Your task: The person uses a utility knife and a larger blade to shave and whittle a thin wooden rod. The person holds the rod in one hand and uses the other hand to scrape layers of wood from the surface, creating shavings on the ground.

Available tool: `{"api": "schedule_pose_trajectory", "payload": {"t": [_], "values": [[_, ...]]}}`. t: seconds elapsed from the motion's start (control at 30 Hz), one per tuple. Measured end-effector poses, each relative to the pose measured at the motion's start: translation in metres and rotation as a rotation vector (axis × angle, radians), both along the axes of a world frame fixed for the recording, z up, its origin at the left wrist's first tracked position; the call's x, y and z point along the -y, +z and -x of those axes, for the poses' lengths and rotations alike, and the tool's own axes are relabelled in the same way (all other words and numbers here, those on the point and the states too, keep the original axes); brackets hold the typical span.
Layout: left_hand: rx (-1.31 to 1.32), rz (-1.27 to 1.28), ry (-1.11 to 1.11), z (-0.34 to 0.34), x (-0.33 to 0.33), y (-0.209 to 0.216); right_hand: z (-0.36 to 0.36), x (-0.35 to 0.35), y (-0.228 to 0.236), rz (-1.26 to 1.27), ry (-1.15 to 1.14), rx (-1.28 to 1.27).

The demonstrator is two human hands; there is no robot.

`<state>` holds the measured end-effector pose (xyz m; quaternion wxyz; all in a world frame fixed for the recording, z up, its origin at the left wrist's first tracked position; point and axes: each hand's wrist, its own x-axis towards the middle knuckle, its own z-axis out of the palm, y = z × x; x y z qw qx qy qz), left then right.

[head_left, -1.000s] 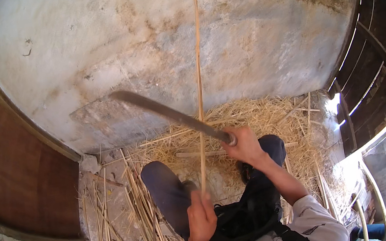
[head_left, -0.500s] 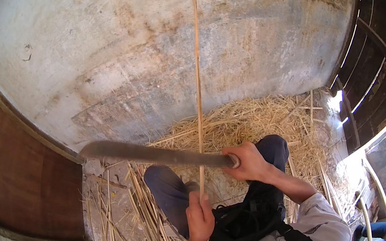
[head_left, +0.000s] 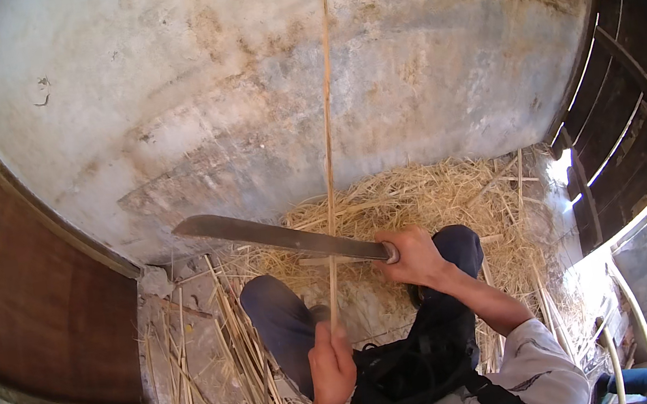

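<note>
Long stick: a thin, pale stick (head_left: 328, 132) runs from between the person's knees up in front of the wall. Its near end is in the left hand, and its far tip shows against the wall.
Big knife: a long, dark blade (head_left: 270, 234) goes across the stick, on the side nearer the camera. Its tip points left. I cannot tell if it touches the stick.
Left hand: the left hand (head_left: 331, 368) has its fingers curled around the low end of the stick.
Right hand: the right hand (head_left: 412, 257) has its fingers wrapped tight around the knife's handle, near the right knee.
Legs: two knees in dark blue pants (head_left: 275, 310) are bent, one on each side of the stick.
Black bag: a black bag (head_left: 412, 374) sits at the person's lap, with straps over a light shirt (head_left: 537, 362).
Curly bits: a big, yellow heap of shavings (head_left: 428, 188) lies on the floor by the wall.
More sticks: a bunch of split sticks (head_left: 247, 351) lies left of the left knee.
Wall: the pale wall (head_left: 219, 93) has brown stains.
Sides: a smooth brown panel (head_left: 41, 288) is at the left, and dark boards (head_left: 616, 131) with bright gaps are at the right.
</note>
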<state>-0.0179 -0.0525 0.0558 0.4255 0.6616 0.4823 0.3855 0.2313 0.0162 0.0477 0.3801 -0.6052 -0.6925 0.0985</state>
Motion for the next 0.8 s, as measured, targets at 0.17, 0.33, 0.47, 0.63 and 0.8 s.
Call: {"api": "schedule_pose_trajectory", "payload": {"t": [0.17, 0.33, 0.47, 0.63, 0.8], "values": [[0.004, 0.029, -0.043, 0.000, 0.001, -0.005, 0.007, 0.015, -0.003, -0.012, 0.132, 0.130], [0.061, 0.074, -0.033, 0.001, 0.003, -0.007, 0.018, 0.029, -0.005, 0.023, 0.132, 0.196], [0.042, 0.017, 0.002, 0.000, 0.002, -0.002, 0.005, 0.011, -0.006, -0.002, 0.066, 0.159], [-0.007, -0.031, 0.025, -0.002, 0.000, 0.003, -0.001, 0.007, 0.002, 0.063, -0.018, 0.139], [-0.016, -0.041, 0.013, -0.002, 0.000, -0.001, 0.004, 0.013, 0.006, 0.099, 0.020, 0.172]]}}
